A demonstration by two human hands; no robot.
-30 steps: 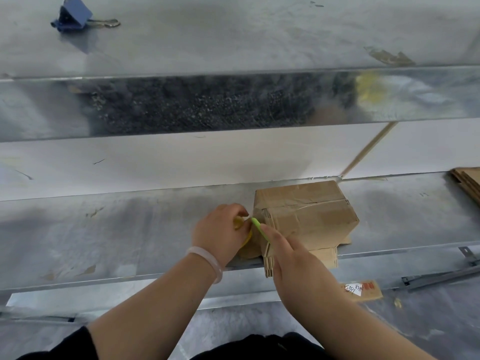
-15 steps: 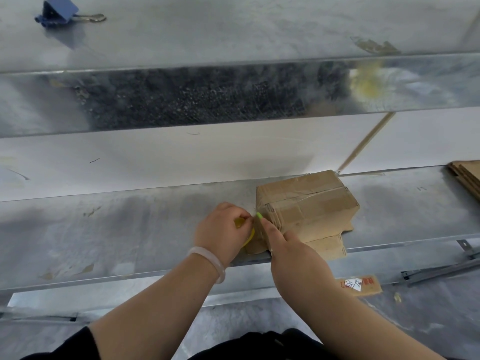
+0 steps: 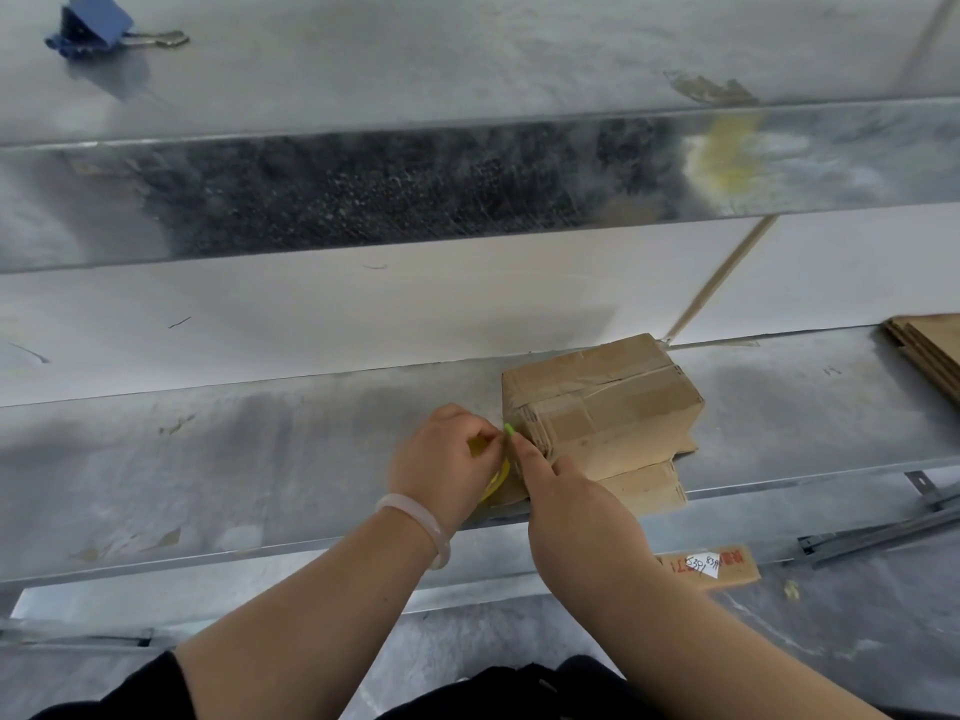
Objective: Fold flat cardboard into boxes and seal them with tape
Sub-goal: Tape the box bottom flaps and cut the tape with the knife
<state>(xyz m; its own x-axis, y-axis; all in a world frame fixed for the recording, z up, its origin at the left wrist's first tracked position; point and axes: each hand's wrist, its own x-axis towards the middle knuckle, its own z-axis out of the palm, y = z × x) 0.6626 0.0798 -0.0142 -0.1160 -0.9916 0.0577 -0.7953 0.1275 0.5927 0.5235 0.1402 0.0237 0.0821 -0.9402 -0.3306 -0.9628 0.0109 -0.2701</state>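
The box (image 3: 608, 402) sits on a flat card (image 3: 649, 485) at the front edge of the metal bench (image 3: 260, 459), right of its middle, with tape strips across its top. The left hand (image 3: 441, 459) is curled tight, clutching a yellow tape roll (image 3: 493, 481) just beside the box's left end. The right hand (image 3: 576, 506) lays its forefinger straight along that end, the green nail meeting the left fingertips at the top corner. Its other fingers are hidden, so I cannot tell whether it grips anything. More flat cardboard (image 3: 930, 350) lies at the bench's right edge.
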